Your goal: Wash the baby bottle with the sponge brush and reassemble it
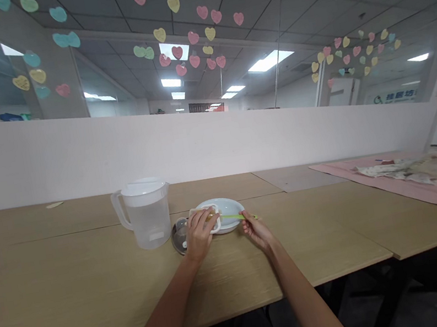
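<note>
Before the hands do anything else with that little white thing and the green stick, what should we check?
1. Left hand grips the small white handled container: ok.
2. Right hand pinches the thin green stick: ok.
3. Stick tip reaches into the container: cannot tell, too small.
4. Shallow white plate sits flat on the wooden table: ok.
5. Clear plastic jug stands upright, apart from the hands: ok.
6. Round glass lid stays clear of the left hand: not ok, right beside it.

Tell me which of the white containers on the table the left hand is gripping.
The small white container resting on the plate, held by the left hand. The tall lidded pitcher stands untouched beside it, on the left.
</note>
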### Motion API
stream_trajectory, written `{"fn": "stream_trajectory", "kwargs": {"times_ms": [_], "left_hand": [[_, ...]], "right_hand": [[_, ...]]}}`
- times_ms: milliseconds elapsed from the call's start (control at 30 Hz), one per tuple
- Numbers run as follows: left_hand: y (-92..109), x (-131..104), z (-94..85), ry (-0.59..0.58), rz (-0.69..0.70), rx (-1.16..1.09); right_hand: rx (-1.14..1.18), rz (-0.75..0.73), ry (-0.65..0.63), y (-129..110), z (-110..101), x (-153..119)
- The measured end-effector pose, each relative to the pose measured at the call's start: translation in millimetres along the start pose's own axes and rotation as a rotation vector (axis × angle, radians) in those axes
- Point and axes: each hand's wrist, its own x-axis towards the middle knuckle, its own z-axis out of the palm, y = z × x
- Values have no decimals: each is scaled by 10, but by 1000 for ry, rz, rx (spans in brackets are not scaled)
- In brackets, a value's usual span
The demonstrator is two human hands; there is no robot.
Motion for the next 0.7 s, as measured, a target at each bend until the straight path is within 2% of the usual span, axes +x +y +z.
{"fn": "stream_trajectory", "kwargs": {"times_ms": [133, 333, 700], "left_hand": [[-14, -1, 9, 45, 31, 15], [-31, 16, 15, 125, 71, 15], [0, 6, 28, 110, 88, 11]], "right_hand": [[-10, 112, -68, 26, -18, 7], [43, 58, -88, 55, -57, 56], [9, 57, -160, 71, -75, 69]]}}
